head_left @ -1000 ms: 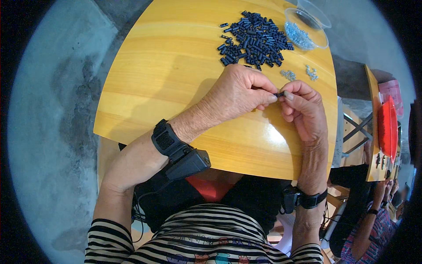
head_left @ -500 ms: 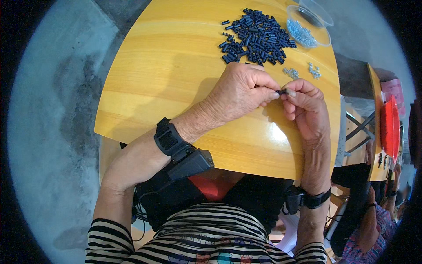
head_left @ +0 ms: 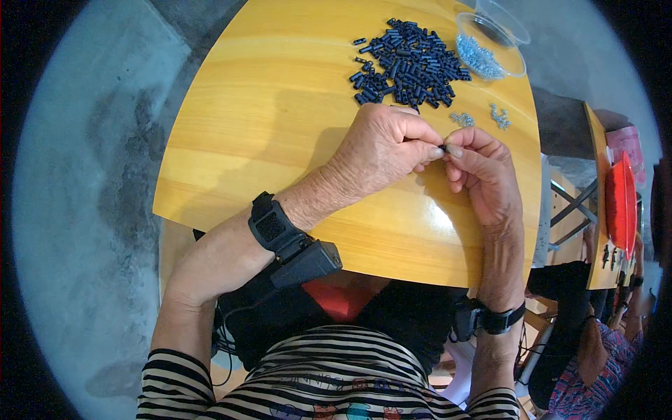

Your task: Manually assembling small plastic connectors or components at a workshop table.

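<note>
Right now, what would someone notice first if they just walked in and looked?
Probably the two hands meeting over the yellow table: the left hand and right hand pinch something tiny and dark between their fingers. Just beyond them lies a heap of small dark pieces, beside a clear bowl of little silvery bits.

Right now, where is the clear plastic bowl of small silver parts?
In the head view, the clear plastic bowl sits at the table's far right edge, just right of the pile of dark blue parts, beyond both hands.
</note>
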The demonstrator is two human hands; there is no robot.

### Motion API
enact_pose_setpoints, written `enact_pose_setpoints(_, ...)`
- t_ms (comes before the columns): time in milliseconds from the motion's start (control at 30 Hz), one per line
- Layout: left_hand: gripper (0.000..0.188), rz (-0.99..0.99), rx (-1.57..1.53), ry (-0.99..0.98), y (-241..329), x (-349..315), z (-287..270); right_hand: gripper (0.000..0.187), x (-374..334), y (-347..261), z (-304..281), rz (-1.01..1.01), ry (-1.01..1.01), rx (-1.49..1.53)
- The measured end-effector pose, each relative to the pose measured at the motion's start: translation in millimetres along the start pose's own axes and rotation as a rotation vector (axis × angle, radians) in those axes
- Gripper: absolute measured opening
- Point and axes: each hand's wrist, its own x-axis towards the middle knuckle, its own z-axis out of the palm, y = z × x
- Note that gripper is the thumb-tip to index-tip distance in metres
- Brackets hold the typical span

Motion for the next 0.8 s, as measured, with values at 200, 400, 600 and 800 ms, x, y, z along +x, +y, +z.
enact_pose_setpoints(200,0.008,-0.035,-0.028,0.011,1,-1,0,0.009,1,2,1,-0.011,-0.023,0.048)
enact_pose_setpoints(400,0.011,-0.249,-0.151,-0.009,7,0,-1,0.009,2,3,2,-0.050,-0.020,0.060)
enact_pose_setpoints(600,0.016,-0.319,-0.266,-0.033,11,-1,-6,0.010,-1,2,4,-0.067,-0.034,0.066)
enact_pose_setpoints(800,0.019,-0.321,-0.211,-0.068,12,0,-6,0.010,-1,4,0,-0.061,-0.018,0.020)
